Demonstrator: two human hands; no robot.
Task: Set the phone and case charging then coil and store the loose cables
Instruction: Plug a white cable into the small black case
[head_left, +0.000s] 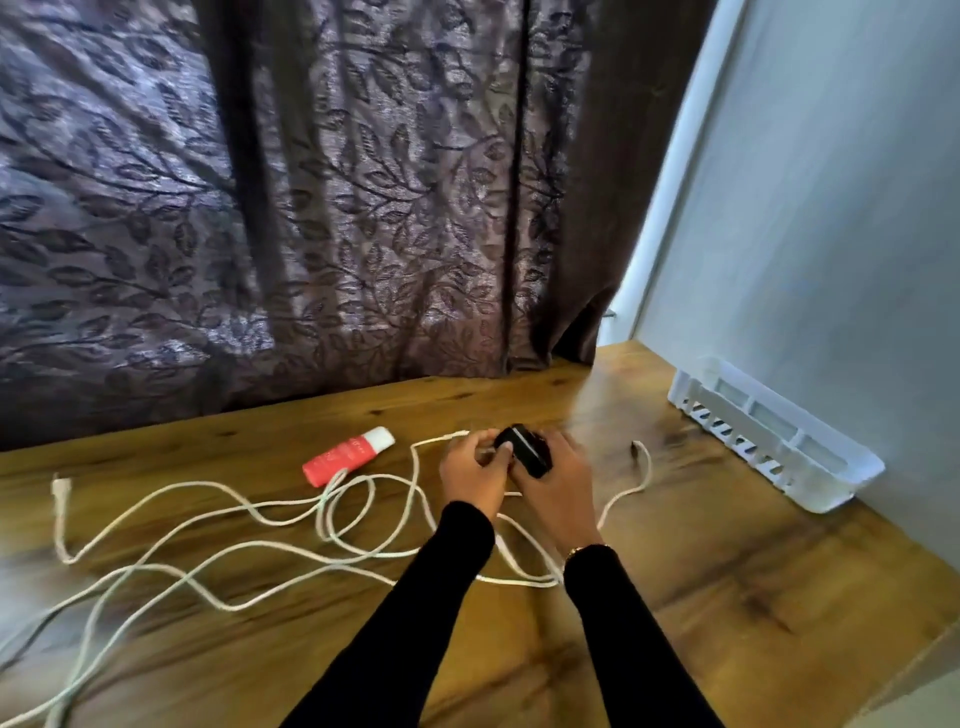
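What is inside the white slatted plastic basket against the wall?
Nothing shows inside the white slatted plastic basket: only bare pale back-wall panels above its rim. Its floor is hidden behind the front wall, so a flat item cannot be ruled out.

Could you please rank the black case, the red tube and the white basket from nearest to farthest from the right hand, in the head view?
1. black case: held in the right hand.
2. red tube: left, past the left hand.
3. white basket: far right, against the wall.
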